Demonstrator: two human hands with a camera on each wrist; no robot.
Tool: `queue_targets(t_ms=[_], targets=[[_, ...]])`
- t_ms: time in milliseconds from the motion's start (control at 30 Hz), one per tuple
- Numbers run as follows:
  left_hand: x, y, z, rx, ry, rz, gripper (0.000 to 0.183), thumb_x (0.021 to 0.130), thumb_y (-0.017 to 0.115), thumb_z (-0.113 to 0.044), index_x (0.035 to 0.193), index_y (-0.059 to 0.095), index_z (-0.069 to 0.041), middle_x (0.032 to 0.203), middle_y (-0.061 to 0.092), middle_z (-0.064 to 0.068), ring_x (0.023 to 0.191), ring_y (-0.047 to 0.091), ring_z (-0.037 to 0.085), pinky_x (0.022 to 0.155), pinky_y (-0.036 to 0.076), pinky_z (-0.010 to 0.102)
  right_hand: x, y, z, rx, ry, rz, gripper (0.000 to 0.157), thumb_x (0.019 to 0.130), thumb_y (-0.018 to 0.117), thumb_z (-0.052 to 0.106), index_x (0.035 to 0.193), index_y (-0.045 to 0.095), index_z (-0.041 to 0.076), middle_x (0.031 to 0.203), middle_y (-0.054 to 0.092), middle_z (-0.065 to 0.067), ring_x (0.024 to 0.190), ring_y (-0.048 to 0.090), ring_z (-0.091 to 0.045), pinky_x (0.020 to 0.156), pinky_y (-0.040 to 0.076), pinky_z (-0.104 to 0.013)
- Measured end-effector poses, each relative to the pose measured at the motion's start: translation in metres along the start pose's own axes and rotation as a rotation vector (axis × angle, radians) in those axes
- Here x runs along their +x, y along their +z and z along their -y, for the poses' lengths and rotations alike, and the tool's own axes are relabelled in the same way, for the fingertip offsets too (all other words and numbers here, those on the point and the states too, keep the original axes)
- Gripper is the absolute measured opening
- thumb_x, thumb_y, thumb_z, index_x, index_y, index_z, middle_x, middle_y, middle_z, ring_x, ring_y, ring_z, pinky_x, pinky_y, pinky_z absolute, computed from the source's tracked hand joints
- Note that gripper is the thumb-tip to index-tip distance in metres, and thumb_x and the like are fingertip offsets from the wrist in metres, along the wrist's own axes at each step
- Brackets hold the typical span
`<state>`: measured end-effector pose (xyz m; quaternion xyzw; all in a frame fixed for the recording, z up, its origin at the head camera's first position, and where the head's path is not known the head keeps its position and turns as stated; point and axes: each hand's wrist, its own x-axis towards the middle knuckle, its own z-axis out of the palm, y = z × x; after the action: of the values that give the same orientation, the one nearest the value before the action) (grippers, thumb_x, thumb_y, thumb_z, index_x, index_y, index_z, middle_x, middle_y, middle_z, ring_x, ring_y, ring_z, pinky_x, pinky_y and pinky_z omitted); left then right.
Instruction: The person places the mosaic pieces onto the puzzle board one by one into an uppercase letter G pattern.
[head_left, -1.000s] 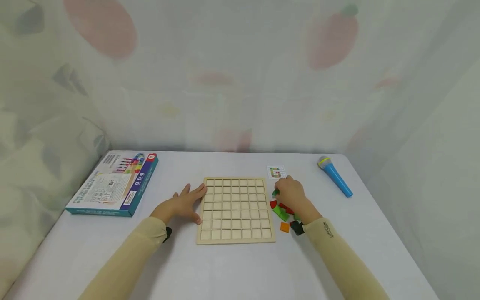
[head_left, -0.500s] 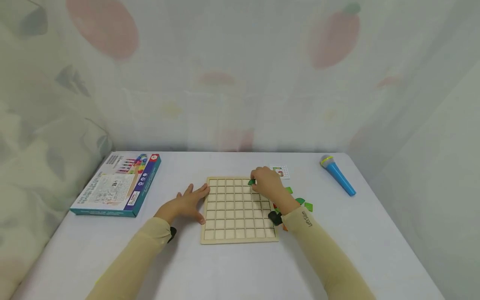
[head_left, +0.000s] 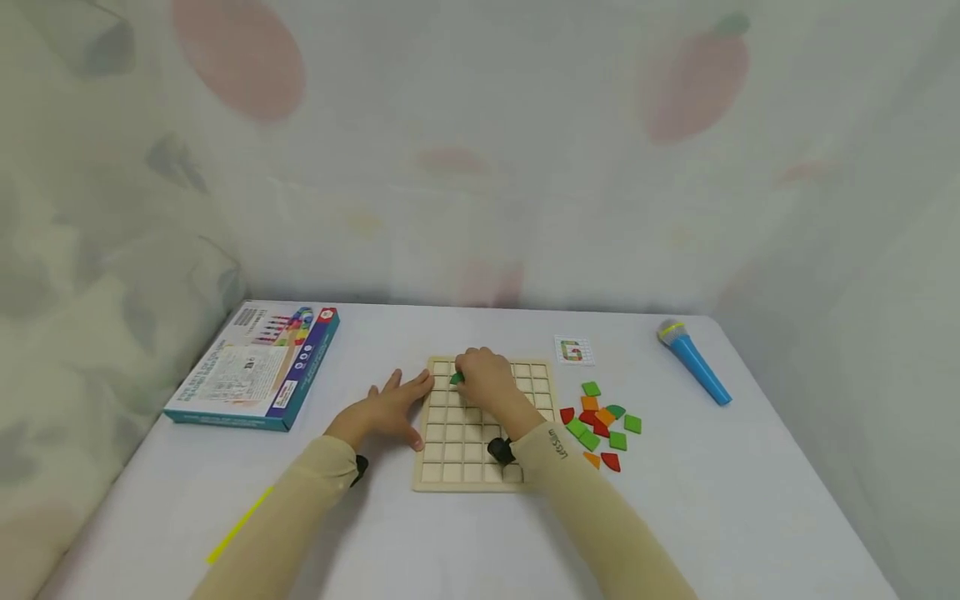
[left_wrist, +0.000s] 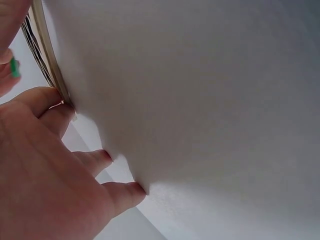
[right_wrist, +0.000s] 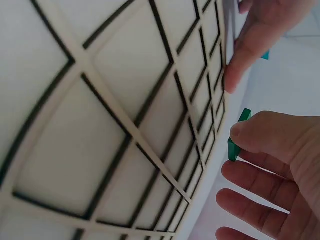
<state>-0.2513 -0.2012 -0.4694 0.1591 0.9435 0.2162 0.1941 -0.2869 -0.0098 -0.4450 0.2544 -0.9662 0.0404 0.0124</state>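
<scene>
Your right hand (head_left: 491,384) pinched a small, flat, dark-green rigid tile (head_left: 456,379) between thumb and fingertips, its remaining fingers loosely bent. Tile sat over the far-left corner area of a square, pale wooden gridded board (head_left: 453,453), mid-table; outline partly covered by your fingers, and the right wrist view showed no contact with the grid. Your left hand (head_left: 380,412) gripped nothing: fingers spread, touching the board's left edge.

Handling, judged by eye: tile likely light, stiff, hard to break, maybe a bit slick on its painted faces. Best hold was by opposite edges or across its thickness near one end, leaving the rest exposed. Board looked stiff and light enough to slide, so its raised rim was the sensible place to steady it.

Right of the board, toward the table's (head_left: 450,550) right edge, you had loose red, orange and green flat tiles (head_left: 589,441), with a white printed pattern card (head_left: 574,351) beyond them and a blue toy microphone (head_left: 699,368) near the far-right corner. Flat printed cardboard box (head_left: 240,367): far-left corner. Yellow strip (head_left: 238,527): beside your left sleeve, near-left.
</scene>
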Motion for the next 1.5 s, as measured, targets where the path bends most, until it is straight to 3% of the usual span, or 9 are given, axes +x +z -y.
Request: queue_targets(t_ms=[333,1033,1133,1300,1500], targets=[[0.002,0.003,-0.004,0.031,-0.024,0.000,0.114,0.056,0.086,-0.035,0.148,0.021,-0.018,0.155,0.010,-0.001,0.138,-0.006,0.042,0.099,0.001,0.071,0.007,0.019,-0.001,-0.036,0.001,0.013,0.007,0.086,0.064,0.019,0.089,0.068,0.016,0.080,0.058,0.002,0.074,0.056,-0.017,0.060,0.049,-0.033],[0.004,0.002,-0.002,0.054,-0.034,0.002,0.115,0.055,0.085,-0.037,0.148,0.020,-0.018,0.155,0.008,-0.001,0.137,-0.005,0.043,0.098,0.003,0.072,0.011,0.019,-0.001,0.006,-0.020,0.037,0.010,0.087,0.062,0.018,0.092,0.071,0.019,0.080,0.056,0.004,0.070,0.053,-0.013,0.058,0.046,-0.030],[0.003,0.002,-0.003,0.042,-0.034,0.008,0.115,0.055,0.085,-0.035,0.148,0.019,-0.017,0.155,0.008,0.000,0.137,-0.006,0.044,0.098,0.002,0.073,0.007,0.013,-0.003,0.001,-0.020,0.036,0.015,0.087,0.063,0.019,0.100,0.070,0.018,0.087,0.060,0.002,0.076,0.057,-0.015,0.062,0.049,-0.031],[0.001,0.003,-0.004,0.043,-0.028,0.003,0.115,0.056,0.085,-0.033,0.148,0.019,-0.016,0.155,0.009,0.002,0.137,-0.005,0.045,0.097,0.002,0.073,-0.006,-0.006,-0.023,0.005,0.003,0.032,0.027,0.086,0.065,0.020,0.113,0.065,0.016,0.105,0.063,-0.002,0.093,0.060,-0.021,0.072,0.052,-0.037],[0.004,0.004,-0.002,0.055,-0.033,-0.003,0.114,0.056,0.085,-0.033,0.148,0.020,-0.016,0.155,0.009,0.001,0.137,-0.005,0.044,0.097,0.001,0.072,-0.032,-0.017,-0.081,0.049,0.048,-0.012,0.028,0.083,0.069,0.017,0.111,0.066,0.012,0.106,0.064,-0.005,0.090,0.061,-0.021,0.067,0.052,-0.031]])
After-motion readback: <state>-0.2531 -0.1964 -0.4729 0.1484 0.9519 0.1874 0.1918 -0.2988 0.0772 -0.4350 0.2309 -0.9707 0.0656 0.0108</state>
